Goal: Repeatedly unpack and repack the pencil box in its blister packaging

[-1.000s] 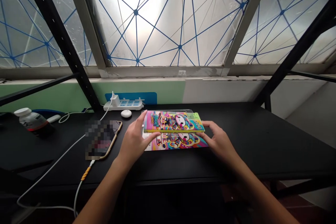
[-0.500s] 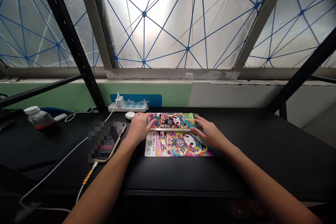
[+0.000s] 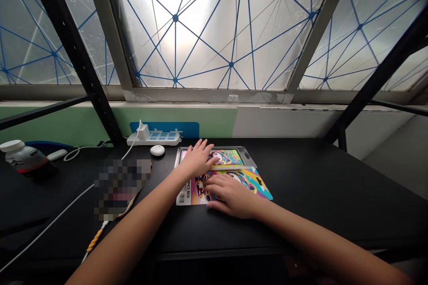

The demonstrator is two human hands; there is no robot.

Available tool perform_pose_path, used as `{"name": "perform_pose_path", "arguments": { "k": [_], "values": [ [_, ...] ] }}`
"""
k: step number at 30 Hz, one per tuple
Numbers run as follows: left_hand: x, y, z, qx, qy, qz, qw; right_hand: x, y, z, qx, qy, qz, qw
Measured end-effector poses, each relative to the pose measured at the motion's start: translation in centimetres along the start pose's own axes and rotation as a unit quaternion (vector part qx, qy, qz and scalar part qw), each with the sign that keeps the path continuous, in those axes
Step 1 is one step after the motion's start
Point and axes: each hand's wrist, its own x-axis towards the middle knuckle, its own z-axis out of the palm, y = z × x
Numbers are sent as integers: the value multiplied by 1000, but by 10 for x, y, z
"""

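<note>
A colourful printed pencil box (image 3: 230,157) in a clear plastic tray lies on the black table. Nearer to me is a bright cartoon backing card (image 3: 261,182), with "PENCIL BOX" printed at its left end. My left hand (image 3: 199,159) rests over the left and middle part of the box, fingers stretched and spread. On the card lies my right hand (image 3: 232,196), palm down, its fingers extended leftward just below the left hand. Both hands hide parts of the printed picture. Neither is wrapped around anything.
On the left, a phone (image 3: 123,189), partly pixelated, has a white cable (image 3: 88,249) with an orange sleeve. Behind it are a white earbud case (image 3: 157,150) and a power strip (image 3: 155,137). A bottle (image 3: 26,158) stands far left. Black shelf posts (image 3: 351,111) flank the table.
My left hand has slid from the box's left end farther over its top. My right hand has left the right end and come nearer and leftward onto the card. The view has shifted slightly right.
</note>
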Motion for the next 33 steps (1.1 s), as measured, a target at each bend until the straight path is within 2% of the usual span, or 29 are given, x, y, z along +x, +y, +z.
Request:
{"name": "perform_pose_path", "arguments": {
  "k": [3, 9, 17, 21, 24, 28, 30, 33],
  "values": [
    [9, -7, 5, -7, -42, -12, 999, 10, -6, 1, 50, -63, 19, 997],
    [3, -31, 7, 11, -15, -28, 999, 14, -6, -4, 77, -107, 50, 990],
    [-2, -54, -4, 7, -13, -53, 998, 22, -17, 0, 45, -63, -25, 997],
    [-2, -54, -7, 11, -30, -50, 998, 25, -7, 6, -2, 10, 79, 997],
    [-1, -54, -9, 2, -37, -52, 998, 23, 0, 10, -59, 41, 145, 987],
    [1, -54, -11, -19, -51, -59, 997, 18, -3, 12, -93, 45, 149, 983],
    [1, -50, -11, -33, -50, -68, 996, 17, -8, 9, -63, 43, 156, 985],
    [0, -42, -12, -44, -17, -59, 997, 14, -12, -2, -6, 39, 191, 981]
  ]
}}
